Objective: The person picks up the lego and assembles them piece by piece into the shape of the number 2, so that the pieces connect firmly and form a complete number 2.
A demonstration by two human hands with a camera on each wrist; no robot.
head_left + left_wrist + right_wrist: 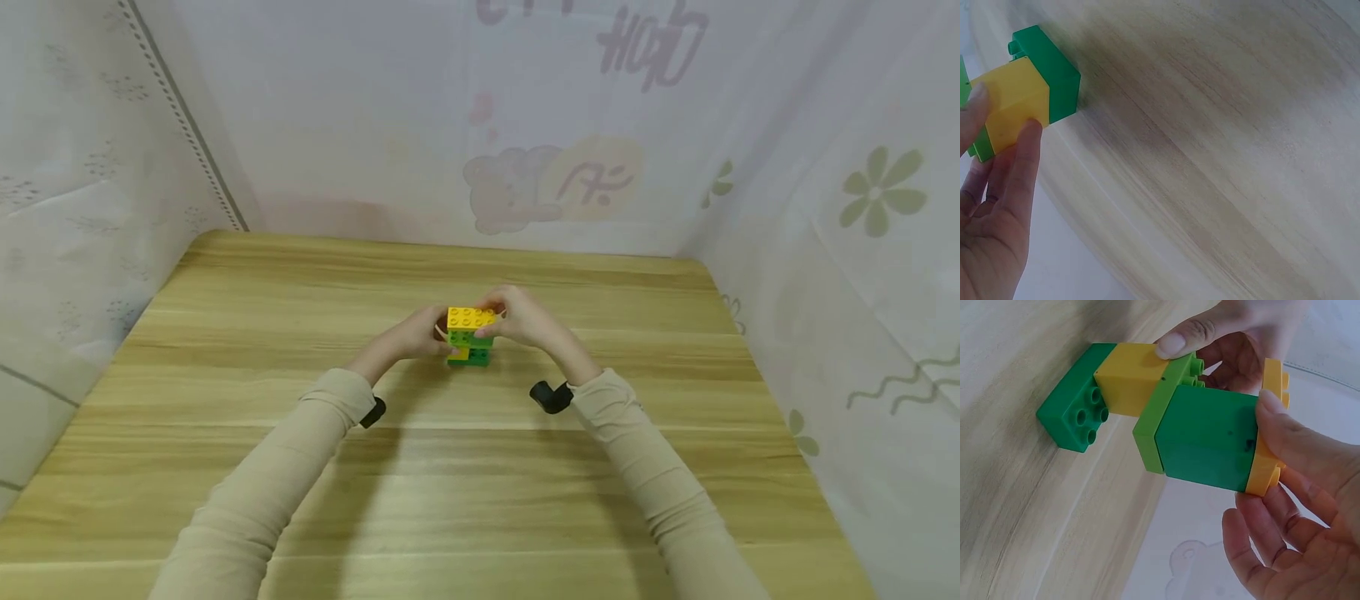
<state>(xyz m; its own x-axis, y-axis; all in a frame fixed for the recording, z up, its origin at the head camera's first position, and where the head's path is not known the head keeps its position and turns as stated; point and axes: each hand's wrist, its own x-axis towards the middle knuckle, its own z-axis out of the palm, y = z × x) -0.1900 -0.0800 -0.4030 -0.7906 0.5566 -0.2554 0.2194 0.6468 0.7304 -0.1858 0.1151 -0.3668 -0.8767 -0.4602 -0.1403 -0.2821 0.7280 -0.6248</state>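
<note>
A stack of building bricks stands upright on the table. Lowest is a dark green brick (1072,400) with studs showing on one half; on its other half sits a yellow block (1130,378). Above that comes a light green brick (1157,425), then a tall dark green block (1207,437) at one end, and a flat yellow brick (465,318) on top. My left hand (418,333) pinches the lower yellow block between thumb and fingers. With thumb and fingertips, my right hand (522,318) grips the top yellow brick, which lies against the tall green block.
The wood-grain table (480,475) spreads around the stack. Printed pale cloth (360,125) hangs behind it and at both sides. A black wrist mount (551,397) juts out by the right cuff, and another (372,412) by the left.
</note>
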